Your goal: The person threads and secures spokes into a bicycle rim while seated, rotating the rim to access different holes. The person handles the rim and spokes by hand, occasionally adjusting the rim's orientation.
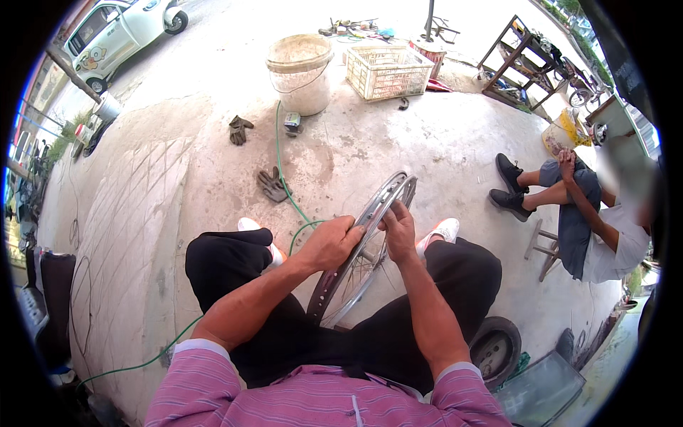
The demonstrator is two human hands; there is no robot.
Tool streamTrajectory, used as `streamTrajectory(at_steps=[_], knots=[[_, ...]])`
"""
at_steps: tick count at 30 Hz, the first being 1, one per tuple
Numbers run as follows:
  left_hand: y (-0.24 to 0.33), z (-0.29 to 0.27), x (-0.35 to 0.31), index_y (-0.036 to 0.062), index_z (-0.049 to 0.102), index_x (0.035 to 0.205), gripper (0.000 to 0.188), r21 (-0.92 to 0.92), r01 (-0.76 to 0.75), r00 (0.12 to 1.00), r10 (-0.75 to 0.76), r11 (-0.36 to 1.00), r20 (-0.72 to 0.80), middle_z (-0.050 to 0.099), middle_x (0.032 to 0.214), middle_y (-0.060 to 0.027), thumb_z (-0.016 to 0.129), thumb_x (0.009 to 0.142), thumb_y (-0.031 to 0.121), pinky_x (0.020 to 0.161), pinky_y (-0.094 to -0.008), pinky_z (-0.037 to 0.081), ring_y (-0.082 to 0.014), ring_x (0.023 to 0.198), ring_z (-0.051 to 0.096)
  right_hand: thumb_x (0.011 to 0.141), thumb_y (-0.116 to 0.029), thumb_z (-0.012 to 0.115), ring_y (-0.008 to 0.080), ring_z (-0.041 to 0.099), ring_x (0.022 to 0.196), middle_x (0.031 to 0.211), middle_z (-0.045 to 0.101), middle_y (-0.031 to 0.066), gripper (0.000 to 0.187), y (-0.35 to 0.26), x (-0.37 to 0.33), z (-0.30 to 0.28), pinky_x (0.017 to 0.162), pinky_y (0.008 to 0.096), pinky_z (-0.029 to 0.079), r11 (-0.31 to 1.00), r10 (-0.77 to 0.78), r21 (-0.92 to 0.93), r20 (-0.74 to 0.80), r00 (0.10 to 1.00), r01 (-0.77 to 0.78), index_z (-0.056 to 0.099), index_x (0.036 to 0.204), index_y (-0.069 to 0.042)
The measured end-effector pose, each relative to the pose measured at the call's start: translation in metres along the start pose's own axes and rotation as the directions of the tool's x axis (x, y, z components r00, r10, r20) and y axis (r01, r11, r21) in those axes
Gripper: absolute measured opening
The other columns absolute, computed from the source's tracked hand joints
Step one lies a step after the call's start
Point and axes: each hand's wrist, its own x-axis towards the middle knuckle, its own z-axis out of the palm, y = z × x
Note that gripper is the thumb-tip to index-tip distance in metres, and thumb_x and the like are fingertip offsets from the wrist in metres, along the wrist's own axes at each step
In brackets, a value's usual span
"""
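Concrete ground; I've left hand and right hand grasping the tilted wheel, likely to steady it.

Head-worn fisheye view, close above the hands, downward and forward.

Bare, the left forearm and right forearm slant forward and inward; the left hand is curled, its back upward, and the right hand, near it, bends its fingers toward the thumb
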Motion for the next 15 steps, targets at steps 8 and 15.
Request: streamTrajectory(at_steps=[8,15], knots=[[0.004,0.006,0.003,-0.0033,0.053,0.084,0.040,-0.001,0.044,0.998,-0.044,0.999,0.042,0.056,0.074,-0.0231,0.051,0.101,0.033,0.068,-0.0458,0.044,-0.0348,0.070,0.056,0.103,-0.020,0.062,0.0041,0.047,0.066,0.082,0.061,-0.0038,0.014,0.005,-0.002,-0.004,0.059,0.0211,0.037,1.000,-0.018,-0.004,-0.022,1.000,0.018,0.064,0.103,-0.006],[0.005,0.005,-0.004,-0.0033,0.054,0.083,0.040,-0.018,0.056,0.998,-0.055,0.998,0.038,0.057,0.076,-0.0248,0.052,0.100,0.033,0.070,-0.0461,0.045,-0.0375,0.072,0.058,0.100,-0.019,0.067,0.0037,0.049,0.072,0.093,0.063,-0.0034,0.018,-0.006,-0.009,0.007,0.063,0.0207,0.041,0.999,-0.036,0.026,-0.041,0.999,0.037,0.063,0.111,-0.006]])
